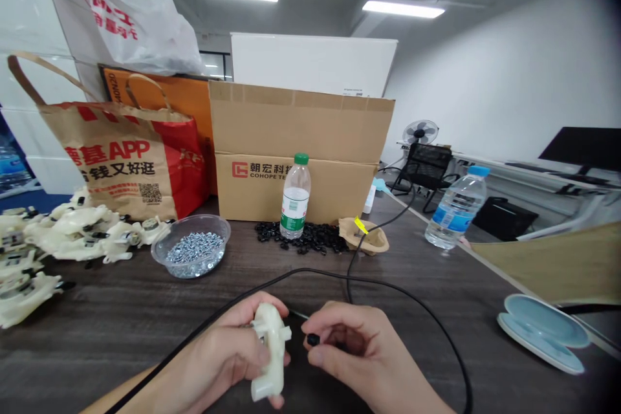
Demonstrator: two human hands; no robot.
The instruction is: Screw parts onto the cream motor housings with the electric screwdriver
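A cream-white plastic part is gripped in my left hand, its thumb pressed against the side of the part. Just to the right, my right hand pinches a small black piece between thumb and fingers. A short gap separates the black piece from the white part. Behind my hands, a clear bowl holds many small silver screws. Small black pieces lie in a pile around the base of a green-capped bottle.
White plastic assemblies are heaped at the left. A black cable loops across the table and over my left forearm. At the right are a blue-capped bottle and an open case. Behind stand a cardboard box and paper bag.
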